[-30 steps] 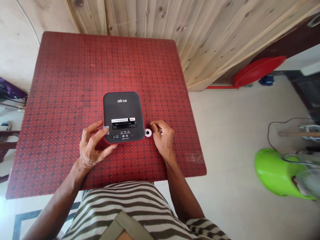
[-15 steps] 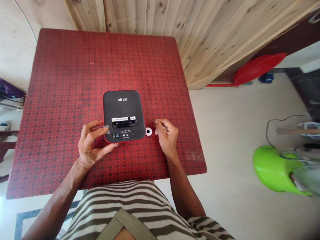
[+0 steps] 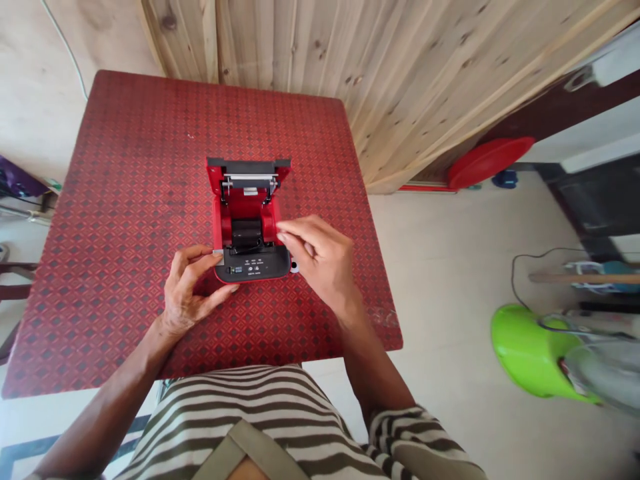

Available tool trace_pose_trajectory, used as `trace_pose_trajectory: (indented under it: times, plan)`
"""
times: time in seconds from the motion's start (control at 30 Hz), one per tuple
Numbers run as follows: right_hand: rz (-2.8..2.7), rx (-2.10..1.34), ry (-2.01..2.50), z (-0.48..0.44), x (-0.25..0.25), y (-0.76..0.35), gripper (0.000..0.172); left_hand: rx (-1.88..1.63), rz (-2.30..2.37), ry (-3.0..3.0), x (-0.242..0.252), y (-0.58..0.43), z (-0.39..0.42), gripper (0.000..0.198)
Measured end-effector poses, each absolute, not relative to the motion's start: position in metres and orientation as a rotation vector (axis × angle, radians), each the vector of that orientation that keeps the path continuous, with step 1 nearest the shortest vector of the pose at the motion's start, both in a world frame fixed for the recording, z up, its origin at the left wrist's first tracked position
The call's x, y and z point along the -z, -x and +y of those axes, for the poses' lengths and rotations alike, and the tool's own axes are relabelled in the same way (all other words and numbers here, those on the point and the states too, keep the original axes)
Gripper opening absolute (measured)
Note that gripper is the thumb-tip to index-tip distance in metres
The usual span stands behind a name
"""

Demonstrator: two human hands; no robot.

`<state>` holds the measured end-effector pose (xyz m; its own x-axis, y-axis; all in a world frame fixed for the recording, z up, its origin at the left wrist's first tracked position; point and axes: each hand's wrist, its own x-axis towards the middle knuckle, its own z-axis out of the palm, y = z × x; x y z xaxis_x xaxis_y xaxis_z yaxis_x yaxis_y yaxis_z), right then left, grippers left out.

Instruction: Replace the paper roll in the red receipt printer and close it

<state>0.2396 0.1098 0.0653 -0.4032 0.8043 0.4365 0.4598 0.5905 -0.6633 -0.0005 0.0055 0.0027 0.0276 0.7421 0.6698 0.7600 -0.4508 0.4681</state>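
Observation:
A black and red receipt printer point(image 3: 254, 264) rests on the patterned table, its lid point(image 3: 249, 175) raised and its red inner bay exposed. Something black point(image 3: 247, 231) shows inside the bay. My left hand point(image 3: 187, 283) grips the printer's front left corner, with fingers on the grey latch point(image 3: 219, 257) and the thumb against the front edge. Over the bay's right wall, my right hand point(image 3: 323, 260) has its thumb and index finger pinched together; whether anything is between them is hidden. A small white paper roll point(image 3: 294, 267) stands against the printer's right side, partly covered by that hand.
The red table point(image 3: 150, 133) ends at a wooden plank wall point(image 3: 300, 47) at the back. To the right on the floor are a bright green bucket point(image 3: 525, 347), a cable point(image 3: 515, 267) and a red round object point(image 3: 490, 162) leaning low by the wall.
The printer's lid has swung up and back, uncovering the red bay. My right hand has moved left from beside the paper roll to the bay. My left hand stays on the latch.

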Motion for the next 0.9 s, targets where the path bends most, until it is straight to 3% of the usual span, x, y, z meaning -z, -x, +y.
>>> trace_pose_trajectory:
  times: [0.2, 0.43, 0.63, 0.77, 0.9]
  plan:
    - [-2.902, -0.346, 1.125, 0.138, -0.094, -0.177, 0.030, 1.377, -1.621, 2.240, 0.001, 0.002, 0.004, 0.062]
    - [-3.161, -0.380, 1.074, 0.156, -0.101, -0.153, 0.029, 1.371, -1.657, 2.243, 0.003, 0.001, 0.003, 0.061]
    - [-2.824, -0.444, 1.051, 0.137, -0.110, -0.183, 0.022, 1.370, -1.681, 2.240, 0.003, 0.000, 0.003, 0.060]
    - [-2.287, -0.720, 0.891, 0.132, -0.114, -0.221, 0.018, 1.373, -1.661, 2.244, 0.001, 0.001, 0.003, 0.062]
    - [-1.686, -0.767, 1.051, 0.149, -0.098, -0.250, 0.023, 1.382, -1.658, 2.243, 0.001, 0.001, 0.004, 0.065]
